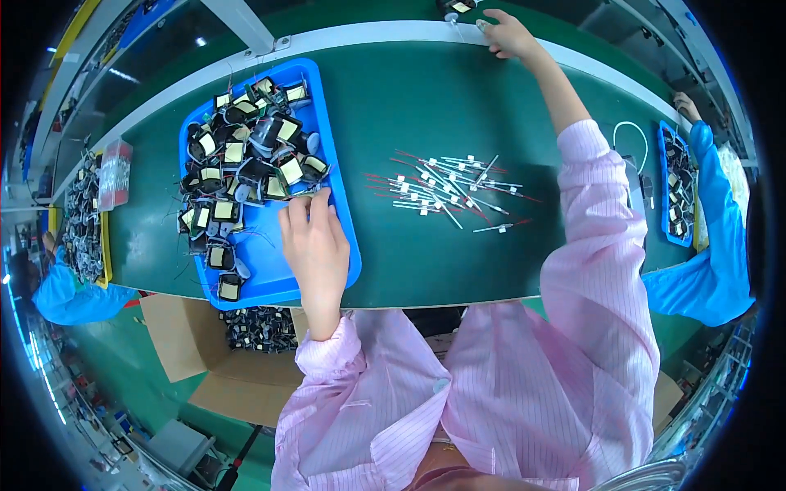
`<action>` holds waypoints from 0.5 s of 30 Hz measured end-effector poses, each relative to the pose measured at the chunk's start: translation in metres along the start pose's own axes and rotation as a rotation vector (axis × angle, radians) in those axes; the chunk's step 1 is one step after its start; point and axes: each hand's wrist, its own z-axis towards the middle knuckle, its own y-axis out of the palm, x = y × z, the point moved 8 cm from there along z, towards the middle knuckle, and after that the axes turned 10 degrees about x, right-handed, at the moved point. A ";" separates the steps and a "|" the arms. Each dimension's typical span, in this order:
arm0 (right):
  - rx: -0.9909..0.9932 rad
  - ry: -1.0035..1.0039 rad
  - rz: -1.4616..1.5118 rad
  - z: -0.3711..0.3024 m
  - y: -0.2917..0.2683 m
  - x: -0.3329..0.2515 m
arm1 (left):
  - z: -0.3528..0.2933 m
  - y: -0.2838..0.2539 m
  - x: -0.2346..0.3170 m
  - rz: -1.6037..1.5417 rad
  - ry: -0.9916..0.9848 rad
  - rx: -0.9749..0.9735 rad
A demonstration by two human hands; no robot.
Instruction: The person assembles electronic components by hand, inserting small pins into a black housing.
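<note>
Left hand point(315, 237) bent, at black parts point(266, 135) in blue tray point(266, 270); right hand point(508, 37) half spread, over desk point(426, 98) edge; grips, cannot tell.

One surface point(458, 270), two blue trays point(266, 258), one yellow tray point(107, 255), one clear box point(115, 168), one open carton point(176, 335), one left hand point(318, 237), one right hand point(509, 38). More than fifteen black modules point(233, 154) in the larger blue tray; at least a dozen white sticks point(491, 229), too tangled for an exact count.
</note>
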 end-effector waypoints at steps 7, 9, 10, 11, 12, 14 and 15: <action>-0.193 -0.598 -0.268 -0.144 0.005 -0.063 | 0.000 -0.003 -0.005 0.119 -0.067 -0.011; -0.284 -0.620 -0.341 -0.191 0.010 -0.071 | -0.002 -0.005 -0.008 0.171 -0.087 -0.024; -0.277 -0.649 -0.352 -0.208 0.010 -0.072 | -0.005 -0.002 -0.011 0.188 -0.073 -0.038; -0.238 -0.683 -0.349 -0.220 0.010 -0.071 | -0.005 0.000 -0.011 0.184 -0.065 -0.040; -0.243 -0.684 -0.371 -0.224 0.015 -0.066 | -0.004 -0.001 -0.010 0.158 -0.060 -0.006; -0.241 -0.684 -0.391 -0.228 0.019 -0.064 | -0.004 -0.002 -0.011 0.132 -0.049 0.032; -0.240 -0.669 -0.397 -0.228 0.020 -0.064 | -0.005 -0.005 -0.012 0.115 -0.057 0.064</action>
